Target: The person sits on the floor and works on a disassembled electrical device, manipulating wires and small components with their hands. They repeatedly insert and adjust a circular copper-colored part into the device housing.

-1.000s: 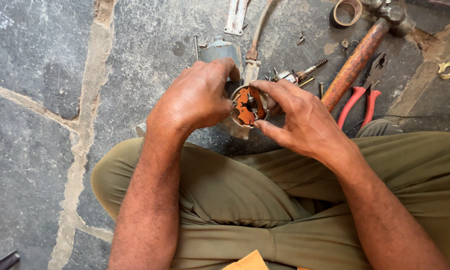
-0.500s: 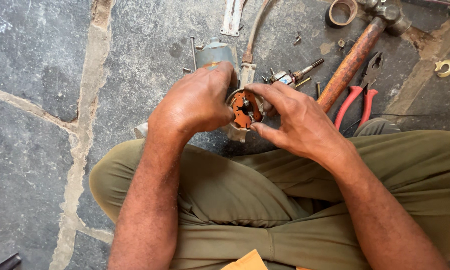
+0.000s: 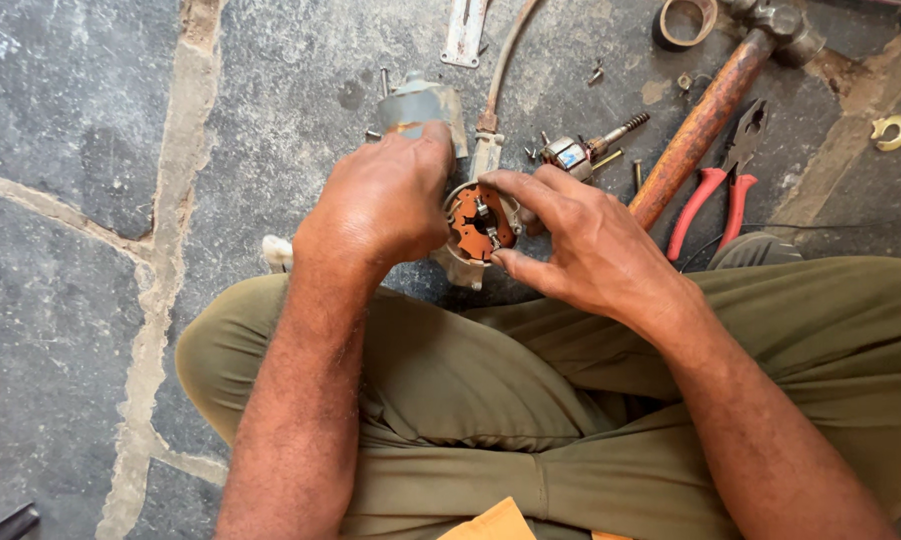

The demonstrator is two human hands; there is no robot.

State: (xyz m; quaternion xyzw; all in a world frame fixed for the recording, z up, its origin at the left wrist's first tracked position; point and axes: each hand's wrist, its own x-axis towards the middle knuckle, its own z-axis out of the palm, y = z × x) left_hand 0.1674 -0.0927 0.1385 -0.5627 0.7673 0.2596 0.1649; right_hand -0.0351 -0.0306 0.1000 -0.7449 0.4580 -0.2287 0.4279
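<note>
A round metal motor part with an orange-brown brush plate [image 3: 478, 224] sits between both hands, above my crossed legs in olive trousers [image 3: 490, 400]. My left hand [image 3: 380, 205] wraps around its left side, fingers curled over the rim. From the right, my right hand [image 3: 585, 245] pinches the rim with thumb and forefinger. A grey cylindrical motor housing [image 3: 417, 105] lies on the stone floor just beyond my left hand.
On the floor to the right lie a hammer with a rusty handle [image 3: 705, 120], red-handled pliers [image 3: 720, 190], a small armature with a threaded shaft [image 3: 585, 150], loose screws, a tape roll [image 3: 684, 20] and a metal bracket [image 3: 465, 30]. A brown cable [image 3: 500, 70] runs upward.
Both hands keep hold of the round part. It has shifted slightly and my right fingers have re-gripped its rim; the view has drifted a little.
</note>
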